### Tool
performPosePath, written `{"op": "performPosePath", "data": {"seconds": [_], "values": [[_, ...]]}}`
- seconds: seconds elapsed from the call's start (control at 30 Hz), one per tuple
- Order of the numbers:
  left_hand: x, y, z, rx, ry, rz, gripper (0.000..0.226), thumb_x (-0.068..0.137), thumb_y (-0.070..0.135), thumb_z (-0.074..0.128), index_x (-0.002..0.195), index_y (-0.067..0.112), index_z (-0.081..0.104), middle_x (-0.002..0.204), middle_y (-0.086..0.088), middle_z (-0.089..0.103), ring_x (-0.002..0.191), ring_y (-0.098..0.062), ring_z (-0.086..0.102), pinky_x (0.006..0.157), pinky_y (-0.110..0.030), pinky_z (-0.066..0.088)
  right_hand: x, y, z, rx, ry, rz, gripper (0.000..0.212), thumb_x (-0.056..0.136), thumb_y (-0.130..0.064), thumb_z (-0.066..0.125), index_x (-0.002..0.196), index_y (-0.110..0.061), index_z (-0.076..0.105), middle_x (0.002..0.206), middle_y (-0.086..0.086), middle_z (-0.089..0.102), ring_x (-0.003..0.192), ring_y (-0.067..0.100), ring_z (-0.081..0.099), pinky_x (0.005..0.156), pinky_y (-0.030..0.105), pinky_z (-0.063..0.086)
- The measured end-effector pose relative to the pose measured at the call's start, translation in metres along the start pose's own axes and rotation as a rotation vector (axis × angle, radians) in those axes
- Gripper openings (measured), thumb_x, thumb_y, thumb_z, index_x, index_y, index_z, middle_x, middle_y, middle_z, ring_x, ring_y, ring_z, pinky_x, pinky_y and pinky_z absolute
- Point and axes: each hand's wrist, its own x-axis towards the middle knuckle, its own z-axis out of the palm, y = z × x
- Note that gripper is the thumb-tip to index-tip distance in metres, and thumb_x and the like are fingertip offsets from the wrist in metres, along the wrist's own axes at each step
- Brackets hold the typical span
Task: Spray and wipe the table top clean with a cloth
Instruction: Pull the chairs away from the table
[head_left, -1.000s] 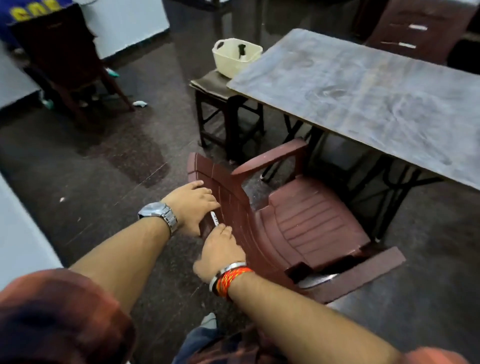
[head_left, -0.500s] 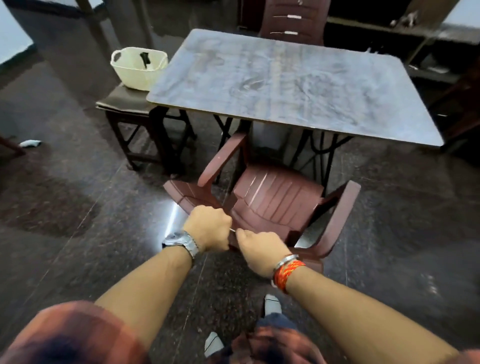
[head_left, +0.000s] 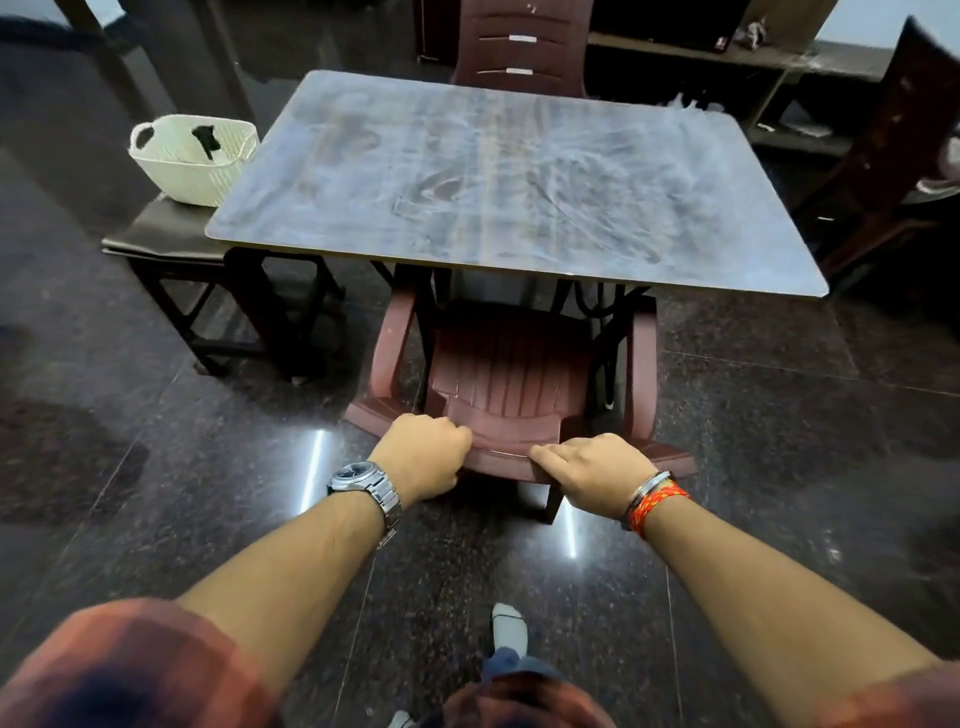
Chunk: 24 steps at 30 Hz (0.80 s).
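A dark polished stone floor (head_left: 156, 467) fills most of the view, with two bright streaks of light reflected in it near the person's wrists. In the middle stands the table (head_left: 519, 176), its grey top streaked and smeared with pale marks across the whole surface and carrying nothing. A maroon plastic chair (head_left: 509, 374) sits at the table's near edge, its seat and armrests partly under the top and its back toward the person. A second chair (head_left: 522, 47) of the same kind stands at the far edge. To the table's left is a dark stool (head_left: 161, 234), and on it rests a cream basket (head_left: 208, 176) with something small and black inside that is too unclear to identify. The left hand (head_left: 423, 457) grips the top of the near chair's back, fingers curled over the rim. The right hand (head_left: 592, 467) holds the same rim just beside it, fingers laid over the edge. A metal watch (head_left: 363, 480) is on the left wrist and an orange band (head_left: 657, 501) on the right.
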Motion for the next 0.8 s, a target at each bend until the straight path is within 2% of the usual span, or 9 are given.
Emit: {"op": "performPosePath", "data": {"seconds": [0.13,0.27,0.4,0.8], "values": [[0.038,0.009,-0.009,0.044,0.014,-0.044,0.021,0.095,0.015,0.047,0.11,0.012,0.062,0.113,-0.009,0.07,0.103,-0.037,0.069,0.074,-0.037,0.046,0.003,0.042,0.007,-0.015,-0.003,0.005,0.014,0.08,-0.016,0.056,0.094,-0.015,0.059,0.072,-0.004,0.064,0.055,0.021,0.06,0.035,0.025,0.036],[0.065,0.009,-0.014,0.056,0.043,-0.043,0.022,0.096,0.017,0.045,0.11,0.012,0.062,0.111,-0.009,0.071,0.102,-0.037,0.069,0.071,-0.036,0.045,0.014,0.072,0.009,-0.024,-0.014,0.083,0.021,0.07,-0.019,0.074,0.08,-0.016,0.056,0.06,-0.004,0.058,0.046,0.022,0.056,0.036,0.024,0.028],[0.07,-0.002,-0.011,0.072,0.038,-0.044,0.022,0.096,0.023,0.046,0.11,0.014,0.061,0.113,-0.006,0.071,0.103,-0.036,0.069,0.073,-0.037,0.049,0.023,0.076,0.014,-0.027,-0.007,0.051,0.025,0.066,-0.025,0.077,0.076,-0.016,0.056,0.057,-0.003,0.058,0.044,0.024,0.057,0.037,0.024,0.029],[0.062,-0.005,-0.007,0.078,0.025,-0.073,0.022,0.095,0.02,0.044,0.108,0.014,0.061,0.113,-0.005,0.071,0.105,-0.034,0.068,0.076,-0.035,0.05,0.025,0.067,0.022,-0.073,0.05,0.008,0.031,0.053,-0.02,0.081,0.068,-0.015,0.054,0.05,-0.003,0.056,0.038,0.023,0.055,0.037,0.021,0.023]]}}
